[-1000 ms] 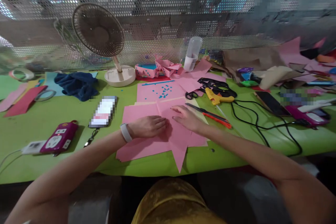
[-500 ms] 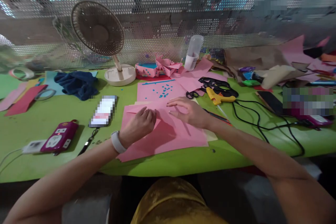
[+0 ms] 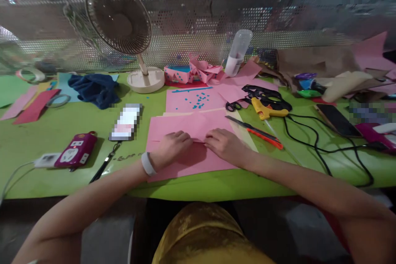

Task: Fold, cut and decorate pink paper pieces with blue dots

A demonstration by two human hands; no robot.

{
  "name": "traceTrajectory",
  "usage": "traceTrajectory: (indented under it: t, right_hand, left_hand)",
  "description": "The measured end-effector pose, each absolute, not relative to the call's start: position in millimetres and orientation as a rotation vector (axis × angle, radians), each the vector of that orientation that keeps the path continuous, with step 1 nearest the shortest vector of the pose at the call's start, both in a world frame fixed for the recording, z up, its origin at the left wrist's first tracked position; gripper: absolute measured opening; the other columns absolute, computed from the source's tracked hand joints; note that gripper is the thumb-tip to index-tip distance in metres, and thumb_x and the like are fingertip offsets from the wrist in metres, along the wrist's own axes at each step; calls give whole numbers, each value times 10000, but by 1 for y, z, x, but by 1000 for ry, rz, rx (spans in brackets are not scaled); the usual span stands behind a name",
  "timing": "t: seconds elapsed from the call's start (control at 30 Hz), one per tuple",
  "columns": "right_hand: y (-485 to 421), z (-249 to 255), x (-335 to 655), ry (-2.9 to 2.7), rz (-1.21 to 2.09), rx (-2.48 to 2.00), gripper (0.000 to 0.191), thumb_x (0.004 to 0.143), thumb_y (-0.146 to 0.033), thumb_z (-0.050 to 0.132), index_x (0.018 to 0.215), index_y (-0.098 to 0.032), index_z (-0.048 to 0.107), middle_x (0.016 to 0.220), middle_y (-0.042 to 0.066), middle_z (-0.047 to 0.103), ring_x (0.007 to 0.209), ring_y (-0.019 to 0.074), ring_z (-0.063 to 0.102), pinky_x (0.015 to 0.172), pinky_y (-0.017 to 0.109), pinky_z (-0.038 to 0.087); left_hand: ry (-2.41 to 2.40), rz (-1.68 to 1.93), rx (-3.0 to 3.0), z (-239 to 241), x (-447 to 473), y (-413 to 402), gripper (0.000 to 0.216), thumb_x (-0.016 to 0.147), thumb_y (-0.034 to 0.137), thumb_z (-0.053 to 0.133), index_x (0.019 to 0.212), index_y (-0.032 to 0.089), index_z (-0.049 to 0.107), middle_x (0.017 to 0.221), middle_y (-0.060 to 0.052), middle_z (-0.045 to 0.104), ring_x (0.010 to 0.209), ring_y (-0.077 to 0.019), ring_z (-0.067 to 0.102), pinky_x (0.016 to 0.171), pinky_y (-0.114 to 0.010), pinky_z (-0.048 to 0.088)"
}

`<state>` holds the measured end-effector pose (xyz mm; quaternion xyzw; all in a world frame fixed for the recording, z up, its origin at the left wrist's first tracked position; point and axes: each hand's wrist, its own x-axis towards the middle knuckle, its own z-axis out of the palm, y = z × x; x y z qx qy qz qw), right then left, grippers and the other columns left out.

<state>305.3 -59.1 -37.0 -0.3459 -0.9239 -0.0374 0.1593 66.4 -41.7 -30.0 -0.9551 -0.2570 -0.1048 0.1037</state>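
Note:
A pink sheet of paper [image 3: 173,123] lies before me with its far part folded over toward my body; the fold's near edge runs between my hands. My left hand [image 3: 173,147], a pale band on its wrist, has its fingers curled on that edge at the left. At the right, my right hand [image 3: 223,145] has its fingers bent down and closed on the same edge. The thumbs are mostly hidden. Pale yellow paper [image 3: 247,139] shows beneath the pink. A craft knife with an orange handle [image 3: 262,135] lies right of my right hand.
Behind are blue paper bits [image 3: 199,100], pink paper boats [image 3: 204,72] and a fan [image 3: 145,79]. To the right lie scissors [image 3: 233,106], a yellow glue gun [image 3: 269,111], its cable and a phone [image 3: 337,119]. Another phone [image 3: 126,121] and a purple power adapter [image 3: 76,150] are left.
Both hands have come down onto the paper's fold, and the right hand's raised, parted fingers have closed on it. The fold now lies nearer my body. The camera view has shifted slightly.

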Motion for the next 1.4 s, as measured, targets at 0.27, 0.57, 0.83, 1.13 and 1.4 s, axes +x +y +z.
traceTrajectory:
  t: [0.27, 0.57, 0.83, 1.13, 1.4]
  right_hand:
    - [-50, -35, 307, -2551, 113, -1090, 187, 950, -202, 519, 912, -160, 697, 900, 91, 624, 866, 210, 553, 794, 354, 457]
    - [-47, -35, 310, -2439, 355, -1168, 172, 938, -289, 557, 874, -183, 676, 887, 75, 614, 899, 214, 543, 811, 343, 433]
    - [-40, -28, 287, -2449, 506, -1249, 123, 903, -286, 619, 846, -178, 622, 895, 59, 616, 905, 204, 553, 818, 321, 422]
    - [-37, -28, 314, -2384, 613, -1367, 118, 884, -272, 644, 810, -179, 637, 863, 41, 632, 834, 184, 570, 738, 294, 402]
    - [-45, -31, 353, -2300, 563, -1416, 128, 864, -270, 646, 769, -184, 645, 785, 31, 615, 783, 185, 563, 708, 302, 400]
  left_hand:
    - [-1011, -509, -2946, -28, 73, -40, 227, 976, 207, 458, 954, 138, 674, 858, -66, 636, 786, -179, 608, 682, -297, 505]
    - [-1033, -601, -3039, -27, 56, -38, 271, 990, 256, 455, 1169, 220, 655, 868, -44, 626, 799, -168, 593, 746, -310, 500]
    - [-1270, -512, -3182, -16, 60, -30, 205, 949, 184, 482, 1000, 187, 680, 919, -56, 635, 858, -176, 609, 760, -296, 487]
    - [-1362, -376, -3118, -14, 24, -30, 276, 981, 341, 447, 917, 152, 637, 900, -76, 601, 815, -195, 586, 737, -322, 462]
    - [-1435, -449, -3108, -18, -9, -28, 254, 961, 384, 483, 881, 172, 599, 876, -50, 598, 781, -168, 578, 679, -278, 433]
